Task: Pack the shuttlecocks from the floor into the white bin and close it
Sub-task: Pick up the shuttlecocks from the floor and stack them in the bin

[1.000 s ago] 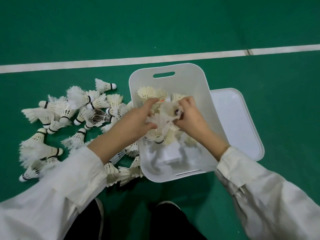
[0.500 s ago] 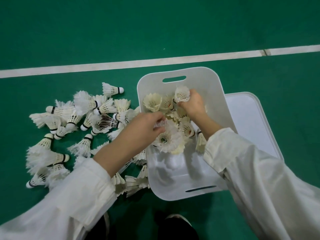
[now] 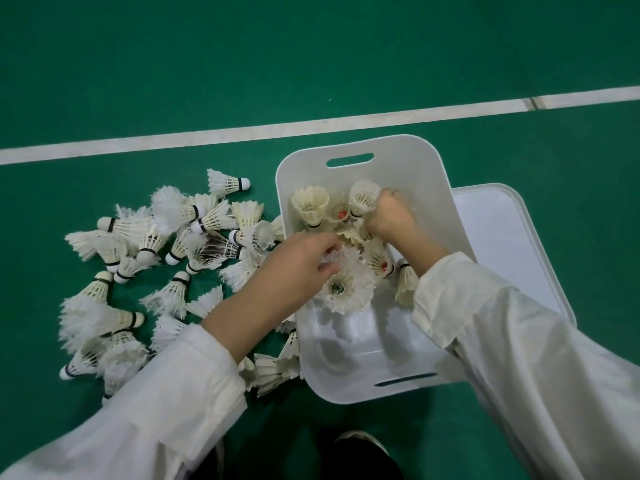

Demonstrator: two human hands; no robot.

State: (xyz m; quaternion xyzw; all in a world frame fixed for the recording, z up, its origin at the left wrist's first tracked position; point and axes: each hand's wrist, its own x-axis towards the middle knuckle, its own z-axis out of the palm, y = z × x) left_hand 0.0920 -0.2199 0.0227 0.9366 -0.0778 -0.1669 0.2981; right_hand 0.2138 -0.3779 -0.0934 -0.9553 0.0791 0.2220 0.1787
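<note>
A white bin (image 3: 408,168) with handle slots stands open on the green floor. Several shuttlecocks stand in its far half. My right hand (image 3: 391,216) is inside the bin and grips a shuttlecock (image 3: 363,197) near the far wall. My left hand (image 3: 298,268) reaches over the bin's left rim, its fingers pinching the feathers of a white shuttlecock (image 3: 344,289) in the middle of the bin. Left of the bin, a pile of several shuttlecocks (image 3: 156,251) lies on the floor.
The bin's white lid (image 3: 498,230) lies flat on the floor, partly under the bin's right side. A white court line (image 3: 242,133) crosses the floor behind the bin. My shoes (image 3: 360,441) and dark trousers are just below the bin.
My right hand has moved farther into the bin toward its far wall with a shuttlecock. My left hand stays on the white shuttlecock in the bin's middle. The view has shifted slightly.
</note>
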